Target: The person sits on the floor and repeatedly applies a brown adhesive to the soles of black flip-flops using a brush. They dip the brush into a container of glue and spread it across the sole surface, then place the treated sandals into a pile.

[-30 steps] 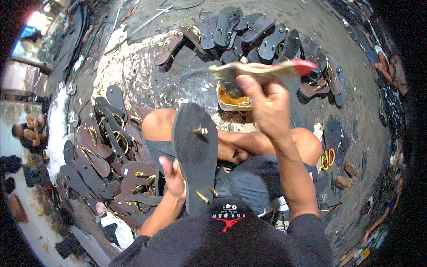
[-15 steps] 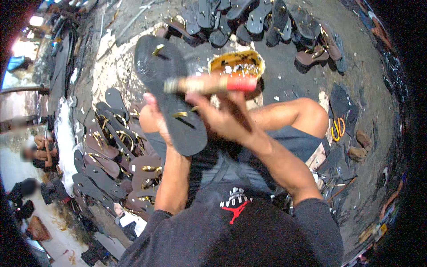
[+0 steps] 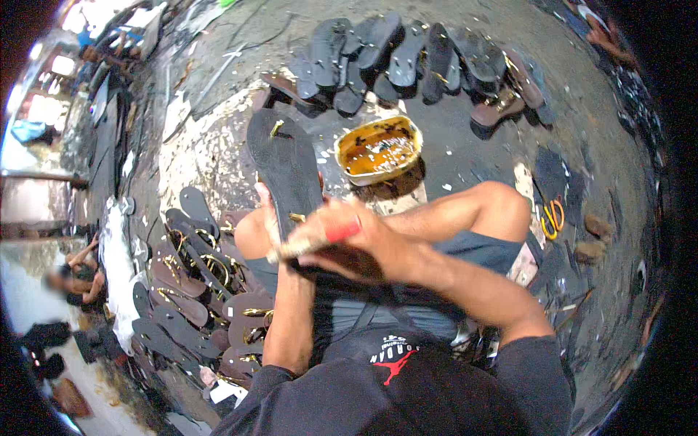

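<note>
A black flip-flop sole [image 3: 286, 163], underside up with gold strap ends poking through, is held up in front of me. My left hand [image 3: 272, 227] is closed around its left edge and back from beneath. In my right hand [image 3: 374, 243] is a brush [image 3: 343, 229] with a red-wrapped handle, its pale end over the heel end of the sole. The brush tip is smeared by motion, and I cannot tell whether it touches. Beyond my lap stands a yellow tub [image 3: 342, 156] holding amber, glue-like liquid.
Several dark sandals [image 3: 407, 58] lie in a row at the far side. A heap of sandals with gold straps [image 3: 178, 287] sits to my left. Yellow-orange handled scissors [image 3: 550, 219] and brown blocks [image 3: 590, 252] lie at right. Another person [image 3: 86, 280] sits far left.
My right hand has swept the brush down and left to the sole's heel end. The sole appears lower and turned slightly edge-on; the view has also shifted.
</note>
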A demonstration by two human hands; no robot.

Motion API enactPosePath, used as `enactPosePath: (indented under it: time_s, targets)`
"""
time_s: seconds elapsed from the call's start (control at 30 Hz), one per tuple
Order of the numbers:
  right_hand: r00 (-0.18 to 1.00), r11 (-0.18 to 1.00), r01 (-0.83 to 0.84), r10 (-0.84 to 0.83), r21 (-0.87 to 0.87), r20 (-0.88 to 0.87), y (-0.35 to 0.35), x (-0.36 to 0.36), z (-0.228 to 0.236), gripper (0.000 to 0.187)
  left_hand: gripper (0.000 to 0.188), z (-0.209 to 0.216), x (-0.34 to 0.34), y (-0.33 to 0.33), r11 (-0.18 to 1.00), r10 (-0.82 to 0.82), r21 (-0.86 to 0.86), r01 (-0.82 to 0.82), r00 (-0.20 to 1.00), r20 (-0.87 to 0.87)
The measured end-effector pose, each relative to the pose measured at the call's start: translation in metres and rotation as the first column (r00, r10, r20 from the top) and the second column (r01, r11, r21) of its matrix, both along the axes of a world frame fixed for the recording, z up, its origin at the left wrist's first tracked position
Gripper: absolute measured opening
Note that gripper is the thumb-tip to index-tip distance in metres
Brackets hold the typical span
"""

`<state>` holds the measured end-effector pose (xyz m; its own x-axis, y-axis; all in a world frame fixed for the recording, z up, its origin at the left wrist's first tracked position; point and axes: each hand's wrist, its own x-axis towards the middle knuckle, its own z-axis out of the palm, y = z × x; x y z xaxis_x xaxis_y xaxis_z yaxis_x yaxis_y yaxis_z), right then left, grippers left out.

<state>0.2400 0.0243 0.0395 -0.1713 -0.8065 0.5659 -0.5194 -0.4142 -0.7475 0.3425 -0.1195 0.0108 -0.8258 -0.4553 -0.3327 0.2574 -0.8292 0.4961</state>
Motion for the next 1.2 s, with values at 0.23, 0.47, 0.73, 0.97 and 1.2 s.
enactPosePath:
  time_s: [0.23,0.47,0.73,0.97,1.2]
  targets:
    - [0.960,0.965,0.259,-0.251,-0.050,0.124,0.012,-0.018,-0.008,0.022,0.061,0.027,-0.028,0.034,0.994,-0.098,0.014,0.104,0.969,-0.225]
    - [0.775,0.921,0.266,-0.380,0.284,0.505,0.107,-0.017,0.027,0.026,0.057,-0.019,-0.110,0.046,0.961,-0.260,0.095,0.260,0.965,-0.012]
    - [0.646,0.804,0.556,-0.577,0.210,0.500,0.124,-0.047,0.067,0.024,0.060,0.007,-0.241,-0.035,0.950,-0.012,-0.299,0.088,0.969,0.246]
    - [0.526,0.669,0.600,-0.743,0.439,0.414,0.085,-0.046,0.027,0.028,0.050,0.042,0.013,-0.133,0.640,0.442,-0.751,-0.159,0.877,0.191]
    - [0.678,0.836,0.416,-0.547,0.357,0.491,0.038,-0.065,0.006,0.035,0.063,0.026,0.273,-0.240,0.429,0.883,-0.855,-0.292,0.334,0.329]
